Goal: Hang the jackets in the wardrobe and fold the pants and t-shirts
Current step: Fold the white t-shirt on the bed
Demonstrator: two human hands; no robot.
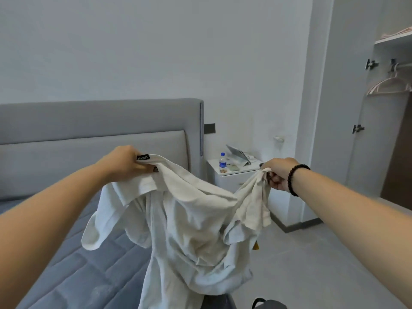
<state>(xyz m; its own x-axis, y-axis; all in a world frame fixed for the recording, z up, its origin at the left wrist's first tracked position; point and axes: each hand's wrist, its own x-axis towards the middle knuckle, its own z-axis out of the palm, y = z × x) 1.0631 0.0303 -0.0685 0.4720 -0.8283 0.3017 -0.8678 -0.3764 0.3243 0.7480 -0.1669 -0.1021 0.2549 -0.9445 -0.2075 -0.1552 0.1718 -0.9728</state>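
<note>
A white t-shirt (191, 228) hangs in the air in front of me, crumpled and sagging between my hands. My left hand (124, 162) pinches its upper edge beside a small black label. My right hand (278, 172), with a black bead bracelet on the wrist, grips a bunched corner of the same shirt. The cloth droops over the edge of the bed (73, 270), whose mattress is blue-grey and quilted. At the far right stands the open wardrobe (388, 121) with pale pink hangers (389, 86) on its rail.
A white nightstand (231, 177) beside the grey headboard (100, 121) carries a water bottle (222, 162) and a propped tablet (238, 153). Grey tiled floor (312, 264) lies to the right. Dark items (265, 303) sit at the bottom edge.
</note>
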